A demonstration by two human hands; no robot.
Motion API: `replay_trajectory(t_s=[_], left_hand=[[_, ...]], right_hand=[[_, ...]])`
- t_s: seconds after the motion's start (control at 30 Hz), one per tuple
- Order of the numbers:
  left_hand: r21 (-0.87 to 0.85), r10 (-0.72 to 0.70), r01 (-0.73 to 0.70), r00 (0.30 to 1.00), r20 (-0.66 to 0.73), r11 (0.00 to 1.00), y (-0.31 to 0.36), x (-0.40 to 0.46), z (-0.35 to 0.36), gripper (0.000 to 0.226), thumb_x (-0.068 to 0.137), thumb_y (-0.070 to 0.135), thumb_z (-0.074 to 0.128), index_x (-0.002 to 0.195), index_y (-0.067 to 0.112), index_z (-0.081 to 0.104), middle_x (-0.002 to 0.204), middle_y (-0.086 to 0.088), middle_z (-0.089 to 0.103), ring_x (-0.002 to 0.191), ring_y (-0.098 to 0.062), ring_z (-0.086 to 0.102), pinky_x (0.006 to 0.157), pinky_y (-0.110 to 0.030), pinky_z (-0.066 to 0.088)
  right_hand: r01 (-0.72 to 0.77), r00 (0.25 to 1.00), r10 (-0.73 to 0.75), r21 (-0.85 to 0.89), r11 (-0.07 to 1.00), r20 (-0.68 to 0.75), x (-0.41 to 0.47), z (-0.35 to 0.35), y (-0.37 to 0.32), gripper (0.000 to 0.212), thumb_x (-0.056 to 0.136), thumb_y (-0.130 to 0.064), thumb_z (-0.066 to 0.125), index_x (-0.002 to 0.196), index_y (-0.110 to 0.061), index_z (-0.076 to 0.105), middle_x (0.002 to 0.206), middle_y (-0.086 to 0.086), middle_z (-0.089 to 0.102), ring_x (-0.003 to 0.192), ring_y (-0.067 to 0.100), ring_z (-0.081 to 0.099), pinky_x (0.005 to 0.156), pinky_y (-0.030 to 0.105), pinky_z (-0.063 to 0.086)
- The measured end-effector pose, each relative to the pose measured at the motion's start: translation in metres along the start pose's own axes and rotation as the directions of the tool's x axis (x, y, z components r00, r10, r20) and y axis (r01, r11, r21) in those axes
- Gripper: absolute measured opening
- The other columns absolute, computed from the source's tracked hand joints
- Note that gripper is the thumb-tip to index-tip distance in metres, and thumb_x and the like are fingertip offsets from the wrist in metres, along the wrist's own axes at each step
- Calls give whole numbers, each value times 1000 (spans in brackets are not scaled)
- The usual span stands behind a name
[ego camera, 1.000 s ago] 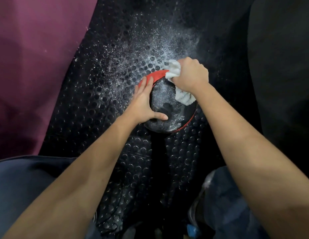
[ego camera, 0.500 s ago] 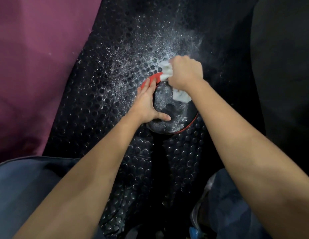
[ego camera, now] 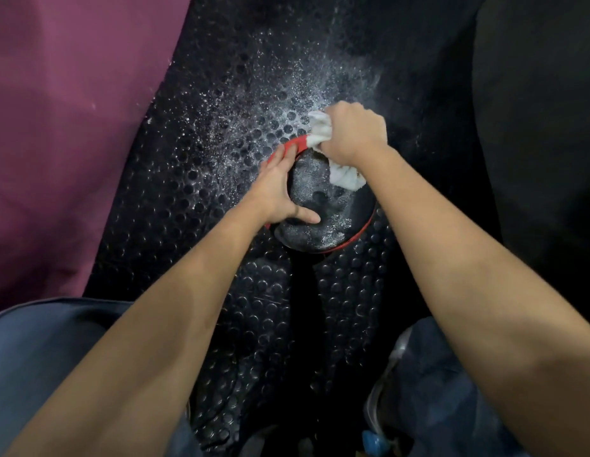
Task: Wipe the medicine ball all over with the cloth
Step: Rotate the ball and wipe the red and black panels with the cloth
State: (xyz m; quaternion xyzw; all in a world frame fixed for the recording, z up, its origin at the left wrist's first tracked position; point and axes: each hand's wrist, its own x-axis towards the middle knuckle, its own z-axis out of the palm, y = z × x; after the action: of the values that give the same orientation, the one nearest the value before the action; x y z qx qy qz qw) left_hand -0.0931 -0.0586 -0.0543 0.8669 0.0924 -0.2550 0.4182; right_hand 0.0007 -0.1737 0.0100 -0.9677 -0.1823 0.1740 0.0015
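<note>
A round black medicine ball with a red band [ego camera: 323, 206] sits on a black studded rubber mat [ego camera: 194, 179] dusted with white powder. The left hand [ego camera: 280, 189] lies spread against its left side; the right hand [ego camera: 351, 135] grips a crumpled white cloth [ego camera: 320, 130] on its far edge.

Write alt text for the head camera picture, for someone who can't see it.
Seen from above, a person's right hand grips a crumpled white cloth against the far side of a black textured medicine ball with a red stripe, while the left hand rests flat on its left side. The ball sits on a black studded rubber mat dusted with white powder.
</note>
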Motion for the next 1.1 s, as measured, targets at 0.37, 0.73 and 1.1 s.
replay_trajectory(t_s=[0.37, 0.73, 1.1], left_hand=[[13, 4, -4, 1000, -2, 1000, 2, 2, 1, 146, 48, 44, 92, 156, 20, -3, 163, -1, -9, 150, -29, -4, 121, -48, 11], [6, 23, -23, 999, 23, 1000, -6, 9, -4, 146, 48, 43, 92, 155, 17, -4, 163, -3, -8, 150, -29, -2, 122, -44, 7], [-33, -60, 61, 997, 41, 998, 11, 6, -7, 144, 50, 43, 91, 155, 21, -4, 163, 0, -10, 149, -31, -5, 120, -52, 8]], right_hand=[[40, 999, -40, -3, 999, 9, -5, 0, -7, 22, 83, -8, 55, 105, -12, 56, 104, 10, 61, 93, 30, 60, 70, 32, 37], [-85, 996, 86, 167, 982, -2, -3, 12, 25, 24, 83, -25, 62, 105, -14, 59, 107, 9, 62, 99, 33, 59, 71, 30, 37], [-40, 999, 38, 106, 994, 19, -11, -1, 16, 21, 84, -8, 54, 104, -14, 59, 80, 0, 56, 77, 26, 56, 65, 27, 35]])
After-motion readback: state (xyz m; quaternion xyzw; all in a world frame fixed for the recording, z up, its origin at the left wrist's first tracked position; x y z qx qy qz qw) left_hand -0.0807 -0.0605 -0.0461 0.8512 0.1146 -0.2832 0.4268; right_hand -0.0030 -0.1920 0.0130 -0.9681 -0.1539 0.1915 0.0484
